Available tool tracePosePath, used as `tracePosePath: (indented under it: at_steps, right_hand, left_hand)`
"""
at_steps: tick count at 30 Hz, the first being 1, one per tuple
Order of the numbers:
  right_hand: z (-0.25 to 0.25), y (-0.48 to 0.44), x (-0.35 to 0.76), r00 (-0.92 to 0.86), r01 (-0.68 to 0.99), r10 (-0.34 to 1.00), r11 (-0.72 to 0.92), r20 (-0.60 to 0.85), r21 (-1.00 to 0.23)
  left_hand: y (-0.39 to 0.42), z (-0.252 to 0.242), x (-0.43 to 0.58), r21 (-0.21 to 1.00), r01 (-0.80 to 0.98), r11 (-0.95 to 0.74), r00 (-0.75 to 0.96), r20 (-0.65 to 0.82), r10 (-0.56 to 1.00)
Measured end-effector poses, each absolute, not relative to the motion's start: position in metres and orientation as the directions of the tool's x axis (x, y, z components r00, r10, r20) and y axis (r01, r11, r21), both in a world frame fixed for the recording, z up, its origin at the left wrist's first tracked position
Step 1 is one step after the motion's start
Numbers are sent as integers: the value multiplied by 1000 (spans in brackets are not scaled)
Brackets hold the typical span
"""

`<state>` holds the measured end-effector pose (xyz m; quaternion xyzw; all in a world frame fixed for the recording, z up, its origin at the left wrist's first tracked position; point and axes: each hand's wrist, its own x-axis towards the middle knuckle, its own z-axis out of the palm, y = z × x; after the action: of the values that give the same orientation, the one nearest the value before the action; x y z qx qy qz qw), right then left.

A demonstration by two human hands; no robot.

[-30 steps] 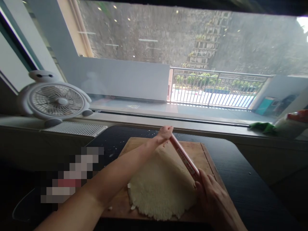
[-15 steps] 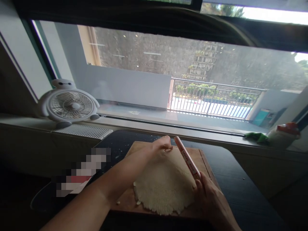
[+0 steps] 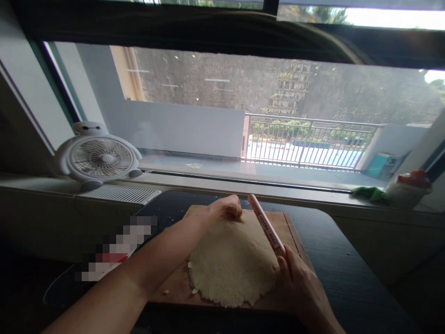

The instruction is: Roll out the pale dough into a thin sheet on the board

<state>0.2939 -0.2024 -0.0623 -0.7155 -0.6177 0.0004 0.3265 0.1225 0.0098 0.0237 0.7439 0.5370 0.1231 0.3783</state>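
A wide, flat sheet of pale dough (image 3: 231,260) with a ragged near edge lies on a wooden board (image 3: 285,225). My left hand (image 3: 232,207) is closed at the far edge of the dough, its fingers curled down onto it; the fingertips are mostly hidden. In my right hand (image 3: 295,273) is the near end of a slim rolling pin (image 3: 266,225) that looks wrapped in clear film with a red-printed label. The pin slants up and away along the dough's right side, its far end close to my left hand.
The board rests on a dark table (image 3: 337,250). Small dough crumbs (image 3: 166,292) lie at the board's left. A blurred-out item (image 3: 118,253) is on the left. Along the window sill stand a white fan (image 3: 100,157), a green cloth (image 3: 370,194) and a pale container (image 3: 408,192).
The view has shifted slightly. My left hand stays at the dough's far edge, its fist turned a little. My right hand keeps hold of the rolling pin in nearly the same pose.
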Motion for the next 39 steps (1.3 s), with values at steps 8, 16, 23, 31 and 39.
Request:
tracePosePath:
  at_steps: [8, 16, 23, 31, 39]
  right_hand:
    - [-62, -203, 295, 221, 886, 890, -12, 399, -464]
    - [-54, -207, 293, 150, 927, 901, 15, 408, -374]
    - [-25, -231, 289, 28, 981, 911, 54, 412, -185]
    - [-13, -234, 279, -82, 991, 881, 121, 465, -54]
    - [-8, -235, 278, -235, 972, 824, 201, 515, 121]
  left_hand:
    - [27, 11, 106, 582, 796, -166, 396, -293, 870]
    - [18, 10, 101, 487, 849, -206, 349, -222, 911]
    - [18, 8, 86, 413, 882, -228, 322, -173, 931]
    - [24, 29, 117, 281, 886, -370, 363, 80, 928]
    - [14, -2, 152, 213, 774, -596, 609, 10, 793]
